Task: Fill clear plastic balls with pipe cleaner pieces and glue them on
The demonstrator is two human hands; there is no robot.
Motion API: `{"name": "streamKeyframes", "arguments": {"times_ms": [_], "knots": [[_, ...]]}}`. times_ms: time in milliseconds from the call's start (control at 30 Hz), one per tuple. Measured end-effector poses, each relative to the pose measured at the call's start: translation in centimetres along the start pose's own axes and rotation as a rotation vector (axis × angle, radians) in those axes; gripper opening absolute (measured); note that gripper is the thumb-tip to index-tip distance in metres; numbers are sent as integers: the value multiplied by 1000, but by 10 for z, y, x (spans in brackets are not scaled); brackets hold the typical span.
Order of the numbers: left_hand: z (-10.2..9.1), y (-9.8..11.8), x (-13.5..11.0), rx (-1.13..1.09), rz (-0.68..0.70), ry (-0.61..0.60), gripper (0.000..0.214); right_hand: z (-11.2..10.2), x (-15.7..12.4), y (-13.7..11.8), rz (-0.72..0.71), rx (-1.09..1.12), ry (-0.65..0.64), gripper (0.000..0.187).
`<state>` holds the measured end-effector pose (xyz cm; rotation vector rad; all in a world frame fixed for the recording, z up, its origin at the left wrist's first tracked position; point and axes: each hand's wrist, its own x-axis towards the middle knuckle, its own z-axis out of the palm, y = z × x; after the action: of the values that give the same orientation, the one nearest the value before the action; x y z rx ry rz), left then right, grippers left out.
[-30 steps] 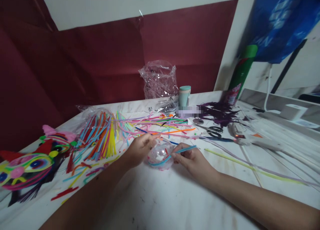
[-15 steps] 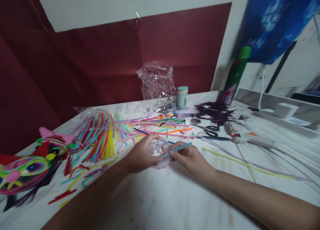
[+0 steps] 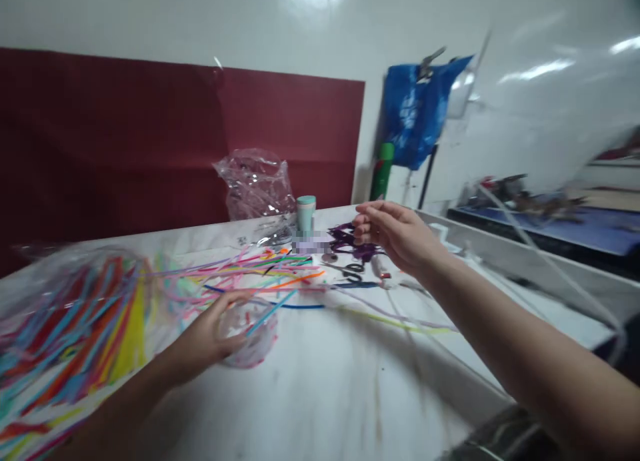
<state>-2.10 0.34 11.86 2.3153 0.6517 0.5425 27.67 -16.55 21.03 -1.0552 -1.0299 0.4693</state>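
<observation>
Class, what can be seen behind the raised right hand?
Dark purple strips show beside the right hand, and a green canister rises beyond it. Whatever the hand covers, perhaps more strips, cannot be seen.

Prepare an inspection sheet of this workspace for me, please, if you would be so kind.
Surface: white marbled table, faint brown streaks.
Job's things: clear plastic piece; blue strip overlapping it in view.
Clutter: coloured strips at left, blurred; scissors and purple scraps farther back.
Hands: left hand grips the clear plastic piece; right hand is raised, fingers loosely bent, nothing seen in it.
Cables: apparently a pale cord at right; ends unclear.
Surroundings: dark red sheet on the wall; blue bag hanging at right.
</observation>
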Motion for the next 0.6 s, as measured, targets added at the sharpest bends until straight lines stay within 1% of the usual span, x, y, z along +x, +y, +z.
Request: {"name": "streamKeyframes", "arguments": {"times_ms": [33,67,100,133,167,200,267,300,333,433,500,600], "knots": [[-1,-3,1,7,9,-2,55,-17,5,-3,-40,-125,51,28],[-1,-6,2,6,5,9,55,-34,8,-4,-62,-312,94,27],[-1,-8,4,-6,-3,-10,56,-51,11,-2,-64,-547,125,28],[-1,-10,4,-30,-13,-16,57,-68,11,1,-35,-820,133,32],[-1,-12,5,-62,-29,-14,59,-83,11,8,2,-977,126,32],[0,-13,5,-100,-46,-16,62,-95,8,16,38,-1084,110,28],[2,-13,4,-175,-56,-3,62,-113,0,38,98,-1232,43,15],[3,-12,4,-199,-45,11,60,-119,-5,50,121,-1298,-2,13],[4,-11,3,-211,-25,27,56,-123,-10,63,139,-1359,-47,16],[6,-4,0,-196,21,23,48,-129,-23,93,165,-1499,-154,20],[7,0,-2,-171,27,17,49,-131,-27,106,173,-1552,-188,18],[11,2,-4,-121,31,81,49,-133,-30,113,147,-1568,-191,17]]}}
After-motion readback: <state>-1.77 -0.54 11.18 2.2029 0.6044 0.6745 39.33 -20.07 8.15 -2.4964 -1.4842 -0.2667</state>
